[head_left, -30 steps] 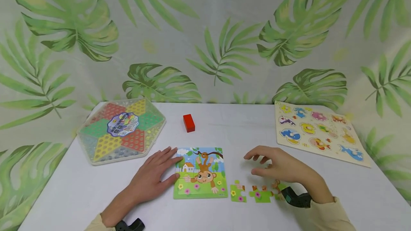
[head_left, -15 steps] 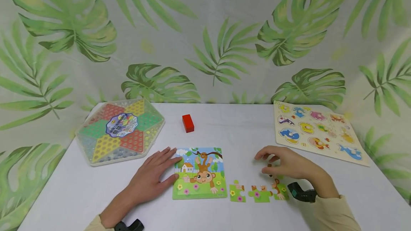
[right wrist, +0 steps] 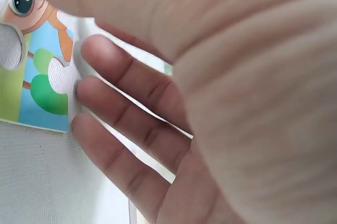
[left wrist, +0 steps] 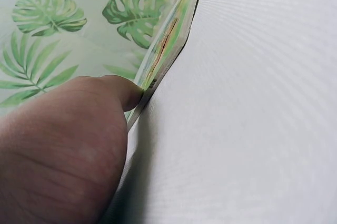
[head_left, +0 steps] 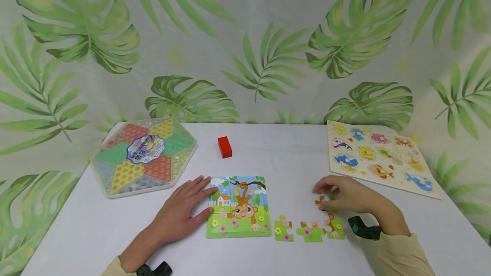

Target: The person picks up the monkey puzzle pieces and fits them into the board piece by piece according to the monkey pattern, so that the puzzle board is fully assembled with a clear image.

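Note:
My left hand (head_left: 184, 214) lies with fingers spread at the left edge of a square monkey jigsaw puzzle (head_left: 241, 222); in the left wrist view its thumb (left wrist: 126, 93) touches the side of the board. Right of the puzzle, my right hand (head_left: 339, 195) is over a jigsaw piece (head_left: 319, 200) showing an orange-brown figure. Seen from the right wrist, that piece (right wrist: 50, 111) bears an eye and green trees on blue. The thumb overlaps it there, the other visible fingers stretch loosely along its edge, and the index finger is mostly hidden.
Several loose jigsaw pieces (head_left: 311, 234) lie in a row right of the puzzle. Behind them are a red block (head_left: 225, 147), a hexagonal Chinese checkers board (head_left: 126, 176) at left and a wooden animal peg puzzle (head_left: 360, 171) at right. A leaf-print cloth (head_left: 268, 110) hangs behind.
My right hand has moved to the right and drawn its fingers closer together, uncovering the jigsaw piece beneath it and the rightmost piece of the row. My left hand stays put.

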### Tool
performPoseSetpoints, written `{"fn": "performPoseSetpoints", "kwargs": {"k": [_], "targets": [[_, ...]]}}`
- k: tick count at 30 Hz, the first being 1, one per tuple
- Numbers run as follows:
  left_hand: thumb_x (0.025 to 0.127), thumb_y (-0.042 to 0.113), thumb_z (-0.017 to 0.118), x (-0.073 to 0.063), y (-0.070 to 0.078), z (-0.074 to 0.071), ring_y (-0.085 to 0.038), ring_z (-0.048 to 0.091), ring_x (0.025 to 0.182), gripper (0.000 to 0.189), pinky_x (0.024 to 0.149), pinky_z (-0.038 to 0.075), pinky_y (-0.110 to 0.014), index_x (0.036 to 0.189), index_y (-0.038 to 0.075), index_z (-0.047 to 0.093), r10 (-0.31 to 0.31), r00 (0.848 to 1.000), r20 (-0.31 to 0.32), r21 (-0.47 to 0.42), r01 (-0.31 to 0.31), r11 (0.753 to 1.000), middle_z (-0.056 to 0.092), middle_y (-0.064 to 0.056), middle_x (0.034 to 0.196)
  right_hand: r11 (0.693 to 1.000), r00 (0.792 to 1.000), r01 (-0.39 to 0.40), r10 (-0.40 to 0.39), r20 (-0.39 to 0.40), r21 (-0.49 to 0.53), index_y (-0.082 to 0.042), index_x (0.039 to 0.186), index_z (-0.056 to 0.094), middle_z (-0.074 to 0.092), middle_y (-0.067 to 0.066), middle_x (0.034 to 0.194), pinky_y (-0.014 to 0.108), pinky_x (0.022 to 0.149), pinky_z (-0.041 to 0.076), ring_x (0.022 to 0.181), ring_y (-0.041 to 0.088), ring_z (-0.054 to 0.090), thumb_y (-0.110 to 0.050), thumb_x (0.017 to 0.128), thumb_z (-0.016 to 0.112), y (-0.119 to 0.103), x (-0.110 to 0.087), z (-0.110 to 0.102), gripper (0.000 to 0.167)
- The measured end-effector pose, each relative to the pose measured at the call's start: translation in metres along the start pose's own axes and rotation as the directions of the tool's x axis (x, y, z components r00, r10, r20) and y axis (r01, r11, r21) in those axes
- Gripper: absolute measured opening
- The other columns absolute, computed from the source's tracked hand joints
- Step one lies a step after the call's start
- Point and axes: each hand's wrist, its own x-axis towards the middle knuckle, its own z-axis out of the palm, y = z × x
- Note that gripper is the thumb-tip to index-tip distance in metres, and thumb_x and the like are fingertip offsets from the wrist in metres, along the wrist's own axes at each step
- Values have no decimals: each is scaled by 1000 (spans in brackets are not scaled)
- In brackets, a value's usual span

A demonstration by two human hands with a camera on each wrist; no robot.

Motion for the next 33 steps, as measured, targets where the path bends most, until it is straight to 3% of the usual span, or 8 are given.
{"fn": "performPoseSetpoints", "kwargs": {"k": [9,14,24,33], "targets": [[97,41,68,1,2,-2,-27,33,154,53,125,27,-51,146,21,60,-3,1000,3,-6,3,1000,43,-3,163,998,998,-60,60,19,-23,-18,110,69,70,-10,109,28,83,55,98,9,62,-39,85,85,2,-2,-1,36],[98,41,68,1,3,-3,-27,33,155,53,125,27,-51,146,21,60,-6,1000,7,-14,6,1000,43,-2,163,998,997,-69,69,26,-8,-17,108,68,68,-8,106,25,75,54,91,8,58,-37,84,86,5,-2,0,36],[98,41,68,0,1,-1,-27,34,154,52,125,27,-51,145,21,60,0,1000,-2,-2,0,1000,44,-3,162,998,998,-63,63,32,20,-16,109,68,67,-6,105,24,73,53,88,8,57,-34,84,87,4,2,4,36],[98,42,67,0,0,0,-27,33,154,52,125,27,-50,146,22,60,2,1000,-4,-1,-2,1000,44,-2,163,997,997,-74,74,6,-8,-16,111,69,66,-6,107,27,83,58,97,9,61,-36,82,88,3,3,3,40]]}}
